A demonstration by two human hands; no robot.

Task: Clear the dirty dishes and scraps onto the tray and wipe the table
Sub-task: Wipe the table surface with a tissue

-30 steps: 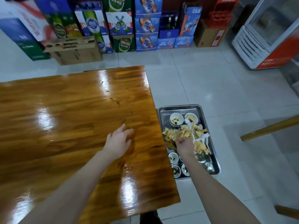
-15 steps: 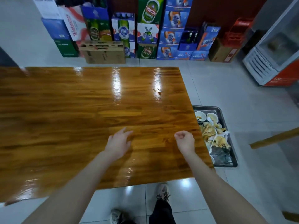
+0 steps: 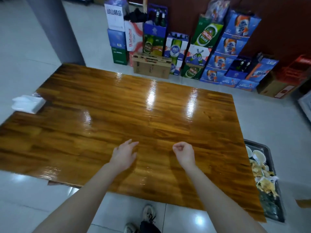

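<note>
Wood, brown and glossy, lies under both hands: they hover side by side over the near part of the glossy brown wooden worktop [image 3: 168, 115], and whether either touches it cannot be told. The left hand [image 3: 123, 155] is loose, its fingers [image 3: 133, 144] spread and nearly straight, pointing away from the person, with nothing in it. The right hand [image 3: 184, 153] sits just beside it to the right, fingers curled in on the palm as a soft fist, and no object shows inside it.

Well apart from the right hand, past the worktop's right edge and lower than it, stands a dark rectangular metal tray [image 3: 259, 144], partly hidden by the worktop's corner. Small round white bowls [image 3: 257, 154] sit in its far end, and crumpled yellowish food scraps [image 3: 264, 182] lie heaped over the middle. The tray is much nearer the right hand than the left.

Far to the left of the left hand, at the worktop's left edge, lies a blurred white soft packet [image 3: 27, 103].

Beyond the worktop's far edge, stacked blue, green and white beer cartons [image 3: 207, 36] stand against a dark wall, with a plain brown cardboard box [image 3: 151, 67] in front of them on the pale tiled floor [image 3: 269, 115]. Below the near edge, the person's pale worn shoes [image 3: 149, 212] show on the tiles.
</note>
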